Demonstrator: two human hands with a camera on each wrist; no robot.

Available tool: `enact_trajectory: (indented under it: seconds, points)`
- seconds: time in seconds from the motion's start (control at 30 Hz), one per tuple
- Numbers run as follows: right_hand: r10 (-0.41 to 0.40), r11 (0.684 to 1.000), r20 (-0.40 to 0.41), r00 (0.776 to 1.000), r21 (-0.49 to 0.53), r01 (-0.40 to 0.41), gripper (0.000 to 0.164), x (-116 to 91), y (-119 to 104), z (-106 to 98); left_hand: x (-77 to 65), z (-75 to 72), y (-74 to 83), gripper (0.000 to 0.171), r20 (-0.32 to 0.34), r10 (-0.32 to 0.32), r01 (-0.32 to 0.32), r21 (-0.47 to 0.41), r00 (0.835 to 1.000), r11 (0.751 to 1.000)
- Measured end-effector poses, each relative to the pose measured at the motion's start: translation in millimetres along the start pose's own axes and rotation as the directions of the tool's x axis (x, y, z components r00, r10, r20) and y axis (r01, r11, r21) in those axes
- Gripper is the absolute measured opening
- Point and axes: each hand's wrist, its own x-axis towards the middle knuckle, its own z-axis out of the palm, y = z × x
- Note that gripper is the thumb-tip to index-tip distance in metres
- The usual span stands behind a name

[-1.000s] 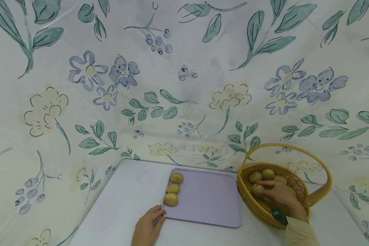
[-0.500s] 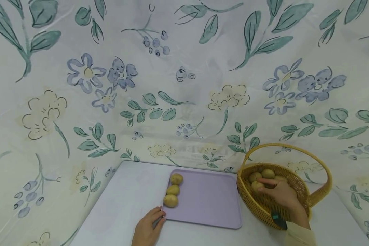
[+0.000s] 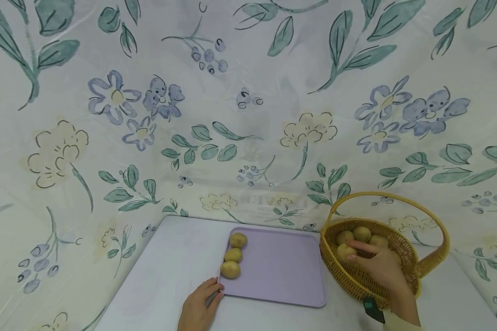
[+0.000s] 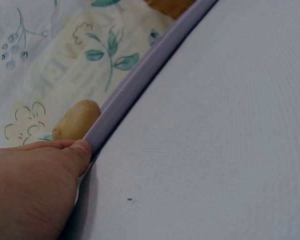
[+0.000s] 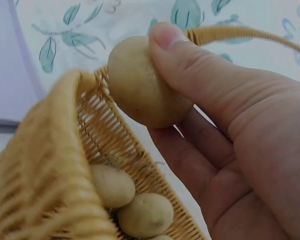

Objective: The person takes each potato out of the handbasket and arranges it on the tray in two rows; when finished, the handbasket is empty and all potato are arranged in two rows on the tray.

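Note:
My right hand [image 3: 383,269] is over the wicker basket [image 3: 412,262] and pinches a potato [image 5: 140,85] between thumb and fingers. In the right wrist view this potato is held above other potatoes [image 5: 146,215] lying in the basket. At the lower left corner of the lilac tray [image 3: 281,266], my left hand [image 3: 199,303] grips the rim; the left wrist view has the thumb [image 4: 80,150] on that edge. Three potatoes [image 3: 230,270] stand in a column along the tray's left side. Part of the basket's contents is hidden behind my right hand.
A tall arched handle [image 3: 397,196] rises over the basket. Tray and basket stand side by side on a white table [image 3: 170,257]. Behind the table hangs a floral-patterned sheet [image 3: 248,138].
The right hand's potato has come up slightly and shows more clearly, and the right wrist has shifted a little. My left hand stays on the tray corner. The tray potatoes keep their places.

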Motion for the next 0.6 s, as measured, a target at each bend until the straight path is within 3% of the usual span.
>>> enact_trajectory:
  seconds: [0.17,0.43,0.6]
  points:
    - [-0.032,0.993,-0.017,0.999,0.117,0.034,0.05,-13,-5,9,-0.8,-0.8,0.7,0.016,0.0,0.005,-0.005,-0.004,1.0,1.0]
    - [-0.177,0.946,-0.064,0.982,0.263,0.188,0.044,-23,-11,24,-0.7,0.4,0.6,0.016,-0.017,0.029,-0.029,-0.013,0.999,0.999]
    - [-0.176,0.937,-0.035,0.984,0.299,0.178,0.045,-25,-22,35,0.1,-0.1,-0.1,0.015,-0.025,0.038,-0.039,-0.008,0.999,0.999]
